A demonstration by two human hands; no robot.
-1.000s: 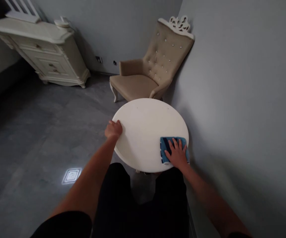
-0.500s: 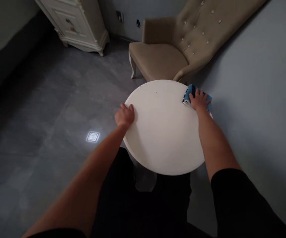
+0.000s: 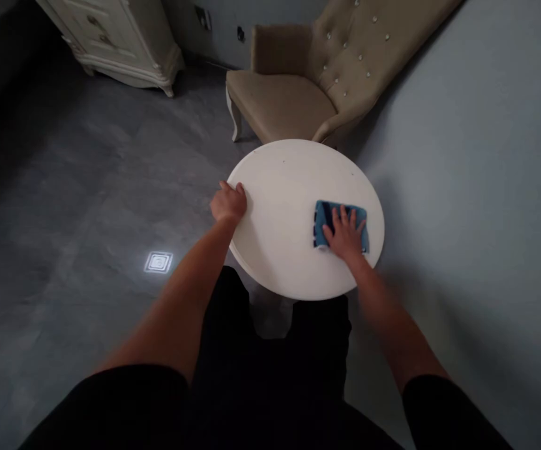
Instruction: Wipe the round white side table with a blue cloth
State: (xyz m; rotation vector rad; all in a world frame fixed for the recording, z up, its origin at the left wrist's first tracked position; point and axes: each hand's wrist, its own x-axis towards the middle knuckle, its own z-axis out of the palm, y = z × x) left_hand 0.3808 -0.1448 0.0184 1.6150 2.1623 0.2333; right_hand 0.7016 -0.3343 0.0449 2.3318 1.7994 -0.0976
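A round white table (image 3: 280, 231) stands in front of my legs. My left hand (image 3: 230, 201) is closed around its left edge, the thumb on top and the other fingers partly hidden at the rim. On the right half of the tabletop lies a folded blue cloth (image 3: 320, 219) with dark blue stripes. My right hand (image 3: 345, 234) rests flat on this cloth, fingers spread, pressing it to the surface. A few tiny dark specks show near the table's far edge.
A tan tufted armchair (image 3: 280, 106) stands just beyond the table. A cream cabinet (image 3: 125, 44) is at the back left. The grey wall (image 3: 462, 187) runs close along the right. A bright square light patch (image 3: 158, 262) shows on the dark floor.
My right hand has moved with the cloth from the table's far right edge inward and towards me. My left hand keeps its hold on the left edge. The view has shifted slightly.
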